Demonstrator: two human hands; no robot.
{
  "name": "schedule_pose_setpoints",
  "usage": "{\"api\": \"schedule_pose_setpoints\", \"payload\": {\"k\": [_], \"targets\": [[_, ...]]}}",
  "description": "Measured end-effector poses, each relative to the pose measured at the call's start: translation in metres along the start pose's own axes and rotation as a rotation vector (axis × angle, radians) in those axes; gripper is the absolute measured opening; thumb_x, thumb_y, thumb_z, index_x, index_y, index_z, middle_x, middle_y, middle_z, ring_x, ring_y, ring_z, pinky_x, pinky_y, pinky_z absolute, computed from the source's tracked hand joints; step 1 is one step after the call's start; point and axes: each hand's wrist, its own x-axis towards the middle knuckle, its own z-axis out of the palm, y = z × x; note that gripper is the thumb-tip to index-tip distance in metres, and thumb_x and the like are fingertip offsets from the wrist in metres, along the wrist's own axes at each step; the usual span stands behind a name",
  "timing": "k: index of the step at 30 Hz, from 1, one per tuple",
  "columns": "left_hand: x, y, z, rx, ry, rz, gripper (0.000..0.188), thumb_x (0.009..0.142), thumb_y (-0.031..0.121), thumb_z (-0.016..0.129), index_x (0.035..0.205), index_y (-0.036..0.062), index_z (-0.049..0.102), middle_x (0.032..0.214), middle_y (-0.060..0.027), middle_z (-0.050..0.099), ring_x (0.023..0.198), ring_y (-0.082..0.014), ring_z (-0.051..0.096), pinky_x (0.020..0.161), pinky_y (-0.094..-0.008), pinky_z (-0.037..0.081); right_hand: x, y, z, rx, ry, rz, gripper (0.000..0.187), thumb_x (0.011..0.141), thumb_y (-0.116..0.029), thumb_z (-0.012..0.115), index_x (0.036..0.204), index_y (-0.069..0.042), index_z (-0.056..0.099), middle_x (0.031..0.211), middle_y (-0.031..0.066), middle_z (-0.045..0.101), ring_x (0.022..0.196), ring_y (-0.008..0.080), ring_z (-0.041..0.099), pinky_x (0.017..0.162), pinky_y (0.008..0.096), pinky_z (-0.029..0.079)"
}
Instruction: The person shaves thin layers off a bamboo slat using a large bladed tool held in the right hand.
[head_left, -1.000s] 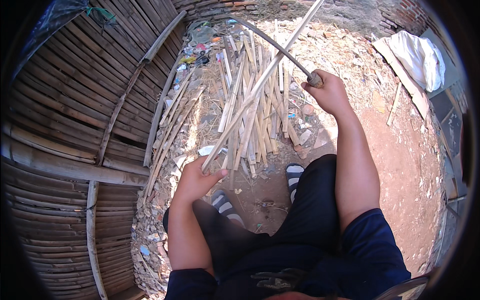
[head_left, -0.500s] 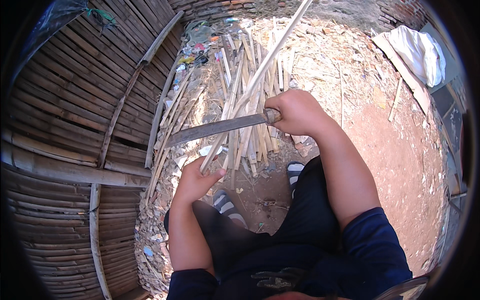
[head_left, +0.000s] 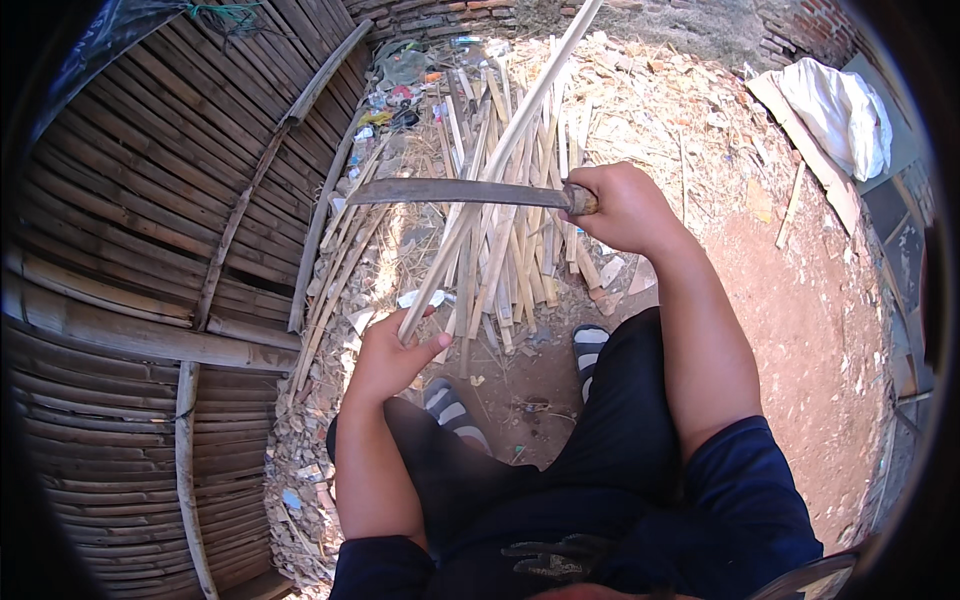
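Observation:
My left hand (head_left: 392,355) is closed around the near end of a long, pale strip of bamboo or wood (head_left: 520,125), which slants up and away to the right past the top edge. In my right hand (head_left: 625,212) is the wooden handle of a machete (head_left: 460,193). Its long dark blade points left and lies across the strip, at about mid-length. Whether the edge bites into the strip or only rests on it, I cannot tell. Below them on the ground spreads a heap of split strips (head_left: 497,270).
A slatted bamboo wall (head_left: 130,220) rises on the left, with a bundle of thin strips (head_left: 335,255) along its foot. Coloured litter (head_left: 385,110) lies at the far left. Far right are a white sack (head_left: 835,115) and a flat board (head_left: 805,145). My sandalled feet stand just before the heap.
The machete has moved away from me along the strip and slightly right, its blade now more level. My left hand has stayed in place, holding the strip.

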Motion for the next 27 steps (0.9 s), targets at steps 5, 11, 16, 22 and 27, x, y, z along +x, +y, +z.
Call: {"api": "schedule_pose_setpoints", "payload": {"k": [5, 11, 16, 22, 27], "targets": [[0.001, -0.005, 0.002, -0.03, 0.026, -0.004, 0.059, 0.084, 0.028, 0.091, 0.13, -0.0016, 0.069, 0.071, 0.009, 0.047, 0.067, -0.0051, 0.045, 0.061, -0.0259, 0.038, -0.002, -0.034, 0.02, -0.065, -0.138, -0.193, 0.017, 0.074, -0.019, 0.077, 0.089, -0.012, 0.073, 0.08, 0.0137, 0.071, 0.08, 0.0392, 0.07, 0.072, 0.0511, 0.055], [-0.001, -0.004, -0.001, -0.032, 0.038, -0.013, 0.058, 0.085, 0.028, 0.09, 0.131, -0.0007, 0.07, 0.072, 0.0073, 0.05, 0.068, -0.0065, 0.048, 0.064, -0.0277, 0.04, 0.0, -0.051, 0.013, -0.089, -0.239, -0.138, 0.02, 0.079, -0.019, 0.077, 0.099, -0.013, 0.076, 0.085, 0.0142, 0.074, 0.088, 0.0371, 0.073, 0.079, 0.0505, 0.057], [-0.003, 0.006, -0.003, -0.049, 0.032, -0.04, 0.058, 0.085, 0.027, 0.09, 0.132, -0.0007, 0.069, 0.071, 0.0077, 0.049, 0.066, -0.0055, 0.046, 0.06, -0.026, 0.038, 0.005, -0.01, -0.004, 0.007, 0.015, 0.152, 0.02, 0.085, -0.024, 0.078, 0.101, -0.012, 0.076, 0.086, 0.0161, 0.074, 0.087, 0.0374, 0.072, 0.077, 0.05, 0.056], [-0.002, 0.001, -0.004, -0.044, 0.03, -0.028, 0.059, 0.086, 0.029, 0.09, 0.131, -0.0016, 0.069, 0.071, 0.0081, 0.048, 0.065, -0.0048, 0.045, 0.059, -0.0253, 0.036, 0.001, -0.006, -0.01, 0.017, 0.002, 0.19, 0.022, 0.087, -0.028, 0.079, 0.104, -0.013, 0.077, 0.088, 0.0171, 0.074, 0.087, 0.0375, 0.072, 0.077, 0.0493, 0.056], [0.002, -0.002, 0.002, -0.062, 0.042, -0.014, 0.058, 0.086, 0.029, 0.09, 0.131, -0.0017, 0.069, 0.071, 0.0084, 0.048, 0.065, -0.0048, 0.045, 0.06, -0.0251, 0.036, 0.002, -0.019, 0.007, -0.076, -0.105, -0.045, 0.021, 0.083, -0.025, 0.079, 0.1, -0.013, 0.075, 0.089, 0.0168, 0.074, 0.088, 0.0383, 0.073, 0.077, 0.0509, 0.057]]}}
